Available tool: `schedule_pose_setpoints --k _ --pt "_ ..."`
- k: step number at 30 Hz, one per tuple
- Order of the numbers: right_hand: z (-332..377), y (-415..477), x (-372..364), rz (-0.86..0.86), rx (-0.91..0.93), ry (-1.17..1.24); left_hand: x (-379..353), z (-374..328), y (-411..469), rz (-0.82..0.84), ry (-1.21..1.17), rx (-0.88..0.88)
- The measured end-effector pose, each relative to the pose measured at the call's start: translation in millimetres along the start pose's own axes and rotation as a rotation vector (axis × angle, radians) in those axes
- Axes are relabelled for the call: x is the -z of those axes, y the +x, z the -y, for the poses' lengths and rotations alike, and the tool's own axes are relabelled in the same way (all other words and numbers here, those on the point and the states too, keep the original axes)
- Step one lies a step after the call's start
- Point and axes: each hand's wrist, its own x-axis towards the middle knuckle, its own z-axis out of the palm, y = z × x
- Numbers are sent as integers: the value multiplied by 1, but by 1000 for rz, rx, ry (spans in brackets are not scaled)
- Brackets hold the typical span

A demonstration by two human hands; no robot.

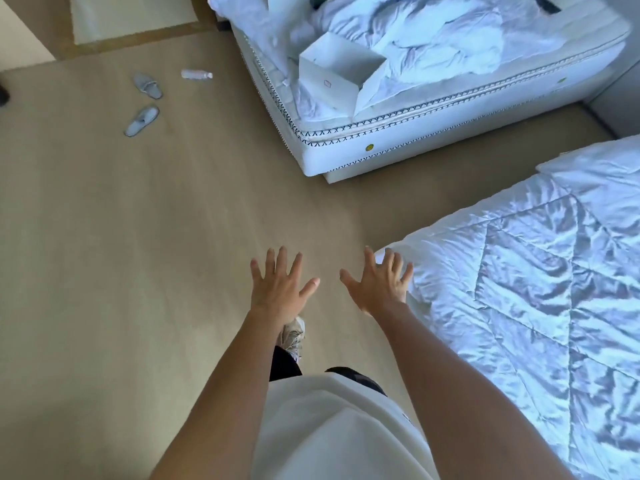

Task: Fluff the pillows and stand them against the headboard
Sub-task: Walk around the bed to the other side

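Both my hands are stretched out in front of me over the floor, fingers spread, holding nothing. My left hand [278,289] is over the bare floor. My right hand [379,282] hovers at the corner of the near bed [526,289], which is covered by a white quilted duvet. A second bed [398,143] stands farther off with a rumpled white duvet [433,32] heaped on it. I see no pillow that I can tell apart from the bedding, and no headboard is in view.
A white paper bag [337,69] lies on the far bed's corner, with a dark object [547,5] near its far edge. Two slippers [147,85] [141,120] and a plastic bottle [196,74] lie on the tan floor at upper left. My shoe [292,336] is below my left hand.
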Motion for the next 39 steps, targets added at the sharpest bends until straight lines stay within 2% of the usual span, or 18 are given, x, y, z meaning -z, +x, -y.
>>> schedule_pose_setpoints --k 7,15,26,31,35,39 --pt "12 95 49 -21 -169 107 73 -5 138 53 39 -190" --pt "-29 211 81 -44 -325 211 105 -70 291 27 158 -359" --pt "-165 404 176 -117 -495 259 178 -259 503 20 177 -518" --pt "-238 466 217 -197 -589 263 201 -350 578 30 181 -641" --pt "-300 512 236 -198 -692 292 205 -426 642 65 166 -743" --pt "-371 569 255 -197 -791 332 219 -517 708 6 277 -875"
